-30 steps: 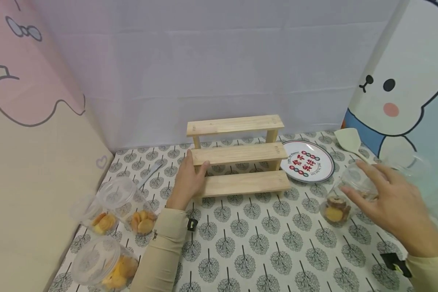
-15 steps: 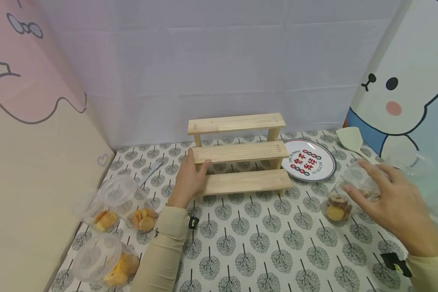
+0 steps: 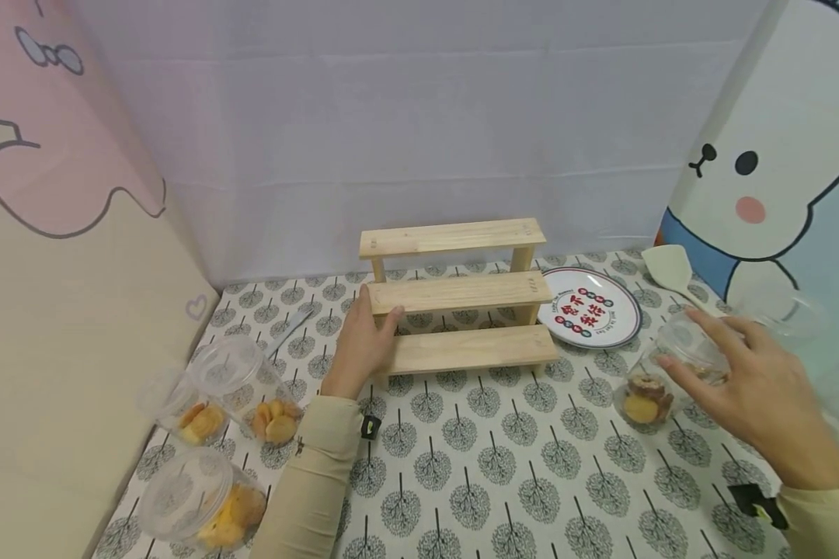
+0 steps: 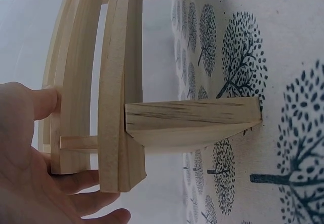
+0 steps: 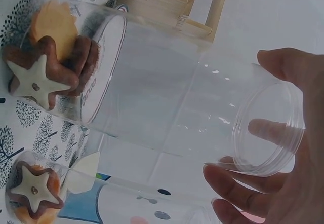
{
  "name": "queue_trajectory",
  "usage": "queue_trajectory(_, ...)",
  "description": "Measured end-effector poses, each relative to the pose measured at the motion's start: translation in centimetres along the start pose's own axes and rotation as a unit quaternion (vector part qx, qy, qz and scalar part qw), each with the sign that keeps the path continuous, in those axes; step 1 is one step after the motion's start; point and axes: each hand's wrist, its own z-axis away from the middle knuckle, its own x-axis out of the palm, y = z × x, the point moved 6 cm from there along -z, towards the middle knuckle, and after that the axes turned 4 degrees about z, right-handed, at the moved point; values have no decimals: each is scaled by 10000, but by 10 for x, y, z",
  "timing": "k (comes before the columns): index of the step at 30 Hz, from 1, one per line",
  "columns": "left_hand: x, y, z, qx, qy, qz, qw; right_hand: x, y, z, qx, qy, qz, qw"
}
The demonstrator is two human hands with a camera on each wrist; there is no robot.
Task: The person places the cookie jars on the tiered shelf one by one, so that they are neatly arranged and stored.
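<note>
A three-step wooden display rack (image 3: 471,351) stands near the back wall. My left hand (image 3: 360,345) holds the left end of its middle step; in the left wrist view the thumb lies on the board (image 4: 76,92) and the other fingers pass behind and below it. At the right stands a clear lidded jar (image 3: 645,404), upright, with cookies at its bottom. Curled loosely round the top of this jar (image 5: 152,92) is my right hand (image 3: 762,380), thumb on one side and fingers on the other. Star-shaped cookies (image 5: 40,77) show through its wall.
Several clear jars of cookies stand at the left, one (image 3: 203,505) nearest me. A white plate (image 3: 611,334) with red print lies right of the rack, a cream spatula (image 3: 667,265) beyond it. A fork (image 3: 287,332) lies left. More clear jars (image 5: 35,191) stand far right.
</note>
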Motion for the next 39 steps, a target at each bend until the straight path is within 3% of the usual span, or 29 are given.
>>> queue_trajectory(13, -1, 2, 1, -30, -86, -60, 9999, -6, 4, -7, 193, -390, -145, 9989)
queue_trajectory(20, -1, 2, 0, 69, -43, -26, 10000, -6, 7, -15, 530, -822, -168, 9951)
queue_trajectory(29, 1, 2, -1, 33, -100, -64, 9999, -18, 1, -38, 534, -741, -165, 9957)
queue_trajectory(39, 0, 2, 0, 43, -75, -119, 9999, -36, -12, -80, 372, -544, -346, 9972)
